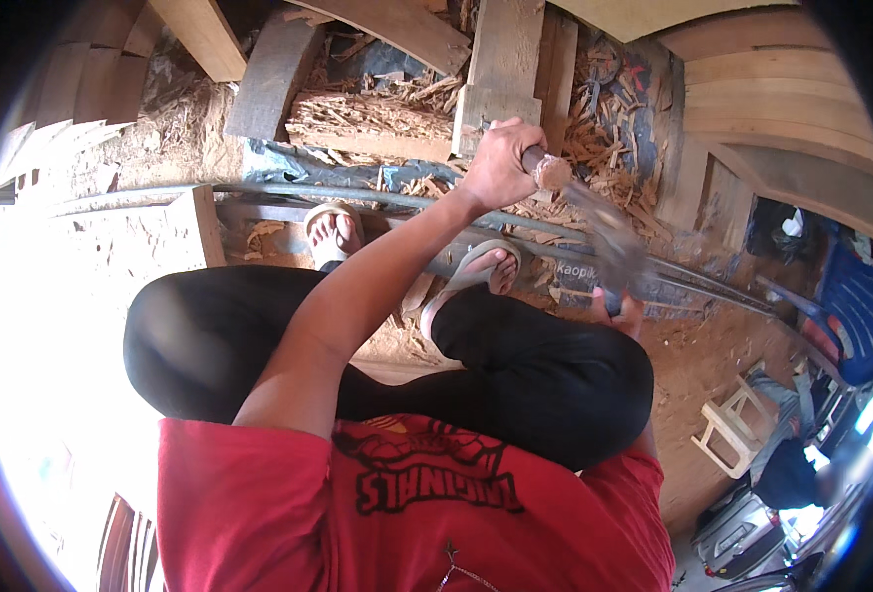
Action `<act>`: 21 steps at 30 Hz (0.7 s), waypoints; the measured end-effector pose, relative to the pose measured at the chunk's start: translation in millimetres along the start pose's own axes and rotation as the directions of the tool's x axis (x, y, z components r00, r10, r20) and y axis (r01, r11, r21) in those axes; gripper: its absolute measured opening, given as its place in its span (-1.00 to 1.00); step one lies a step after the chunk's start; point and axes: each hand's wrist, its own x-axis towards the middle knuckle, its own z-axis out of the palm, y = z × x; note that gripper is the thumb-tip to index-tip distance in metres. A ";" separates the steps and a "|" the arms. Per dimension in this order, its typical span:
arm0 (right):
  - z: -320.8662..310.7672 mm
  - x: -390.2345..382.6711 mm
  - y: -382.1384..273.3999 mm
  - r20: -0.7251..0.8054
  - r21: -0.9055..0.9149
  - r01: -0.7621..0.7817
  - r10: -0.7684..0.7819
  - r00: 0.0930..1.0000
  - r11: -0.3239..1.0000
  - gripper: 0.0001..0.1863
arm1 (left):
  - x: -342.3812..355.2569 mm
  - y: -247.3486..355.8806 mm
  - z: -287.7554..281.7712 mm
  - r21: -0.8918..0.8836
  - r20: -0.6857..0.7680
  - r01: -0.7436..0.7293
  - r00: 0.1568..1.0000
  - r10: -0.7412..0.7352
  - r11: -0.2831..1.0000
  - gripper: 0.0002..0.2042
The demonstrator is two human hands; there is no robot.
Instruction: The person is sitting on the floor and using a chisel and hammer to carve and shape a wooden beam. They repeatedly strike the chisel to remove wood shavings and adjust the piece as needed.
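My left hand (500, 163) is wrapped round a chisel-like tool (553, 173), whose round wooden butt looks frayed and faces right. The tool's other end is hidden behind my fingers. Just beyond that hand lies a pale squared block of wood (495, 104). Beside my right knee, my right hand (628, 314) is closed on the handle of a hammer or mallet (609, 232). Motion smears its long head, which reaches up close to the chisel's butt. My knee partly hides the right hand.
Wood chips (382, 113) litter the ground among boards and offcuts. A long pipe (347, 192) runs across in front of me. Stacked planks (772, 94) stand at the far right. Further right are a blue plastic chair (851, 306) and a small cream stool (737, 424).
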 end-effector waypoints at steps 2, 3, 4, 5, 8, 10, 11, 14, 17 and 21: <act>3.2 1.0 6.0 0.070 0.009 0.062 -0.062 0.996 0.998 -0.54 | 0.3 0.1 -0.7 -0.014 -0.012 0.003 1.000 -0.003 1.000 -0.82; 3.1 -0.1 8.2 0.039 0.077 0.080 -0.083 0.996 0.994 -0.54 | 0.4 0.4 -0.5 -0.035 -0.027 0.003 1.000 -0.004 0.999 -0.82; 2.1 -0.8 9.1 0.041 0.095 0.051 -0.055 0.998 0.994 -0.53 | 0.0 0.6 -0.8 -0.051 -0.041 0.011 0.999 -0.013 0.999 -0.81; 0.1 -0.1 8.9 0.043 0.113 0.022 -0.027 0.999 0.993 -0.53 | -0.1 0.8 -0.8 -0.045 -0.042 0.010 0.999 -0.012 0.999 -0.80; -4.4 -2.2 -1.6 0.066 0.008 -0.093 0.092 0.994 0.996 -0.52 | 0.9 -0.1 -1.6 -0.012 0.009 0.012 1.000 -0.012 1.000 -0.75; -5.2 2.1 -11.1 0.005 -0.035 0.077 -0.077 0.997 0.996 -0.53 | 1.8 -0.8 -2.4 0.010 0.049 0.040 0.998 -0.041 0.999 -0.75; -3.8 4.3 -15.4 0.034 -0.024 -0.025 0.026 0.999 0.999 -0.52 | 2.3 -1.2 -2.9 0.041 0.056 0.063 0.996 -0.065 0.997 -0.74; -3.9 6.2 -19.3 0.009 0.055 -0.085 0.085 0.996 0.995 -0.49 | 1.5 -0.7 -1.5 -0.036 -0.038 -0.003 0.999 0.002 0.999 -0.71; 1.4 7.9 -14.3 -0.074 0.045 -0.081 0.085 0.994 0.996 -0.49 | 2.1 -2.0 -0.2 -0.039 -0.038 0.013 0.999 -0.014 0.999 -0.76; 4.7 4.7 -2.6 -0.016 0.139 -0.125 0.128 0.992 0.982 -0.50 | 1.5 -3.9 0.3 -0.036 -0.027 0.014 1.000 -0.015 0.999 -0.79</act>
